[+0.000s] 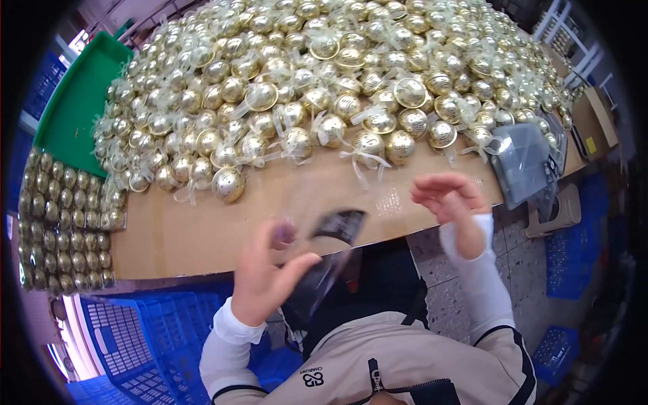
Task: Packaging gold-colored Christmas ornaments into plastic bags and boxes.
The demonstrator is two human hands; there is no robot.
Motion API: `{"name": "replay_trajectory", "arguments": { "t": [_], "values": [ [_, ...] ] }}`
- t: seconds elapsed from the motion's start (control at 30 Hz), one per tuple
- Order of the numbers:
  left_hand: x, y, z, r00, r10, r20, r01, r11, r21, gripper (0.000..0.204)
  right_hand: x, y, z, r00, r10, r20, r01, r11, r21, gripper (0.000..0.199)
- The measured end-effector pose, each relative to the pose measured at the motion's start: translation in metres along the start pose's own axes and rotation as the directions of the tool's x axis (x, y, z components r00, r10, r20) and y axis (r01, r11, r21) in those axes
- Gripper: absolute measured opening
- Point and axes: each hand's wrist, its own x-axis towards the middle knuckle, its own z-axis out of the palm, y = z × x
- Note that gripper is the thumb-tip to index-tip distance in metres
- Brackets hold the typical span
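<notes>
A: Where's the clear bag (331, 250)?
B: Pinched in the left hand (266, 273) at the worktop (202, 236) edge, still empty; right hand (449, 199) spread, holding nothing.
A: And beyond it?
B: Gold baubles (324, 88) heaped, unbagged.

Both hands raised, left hand (266, 270) pinching, right hand (449, 196) loosely open

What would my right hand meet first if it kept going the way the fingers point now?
The right hand has fingers pointing left, toward the clear bag with a black header by the left hand. It would probably meet that first, though motion blur leaves depth unclear.
</notes>
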Motion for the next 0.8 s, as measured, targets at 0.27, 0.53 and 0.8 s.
{"name": "replay_trajectory", "arguments": {
  "t": [0.27, 0.53, 0.8],
  "values": [
    [-0.005, -0.024, 0.033, 0.929, -0.319, -0.187, 0.126, 0.749, -0.651, 0.047, -0.003, 0.072, 0.082, 0.980, -0.138, 0.140, 0.196, 0.727, -0.658, 0.102],
    [0.002, -0.077, 0.042, 0.989, 0.036, -0.145, 0.044, 0.857, 0.513, 0.047, 0.028, 0.091, 0.099, 0.952, -0.008, 0.307, 0.306, 0.096, -0.947, 0.074],
    [0.017, -0.085, 0.035, 0.996, -0.058, -0.065, 0.087, 0.687, 0.721, 0.069, 0.044, 0.126, 0.090, 0.909, -0.033, 0.416, 0.414, -0.049, -0.909, 0.067]
  ]
}}
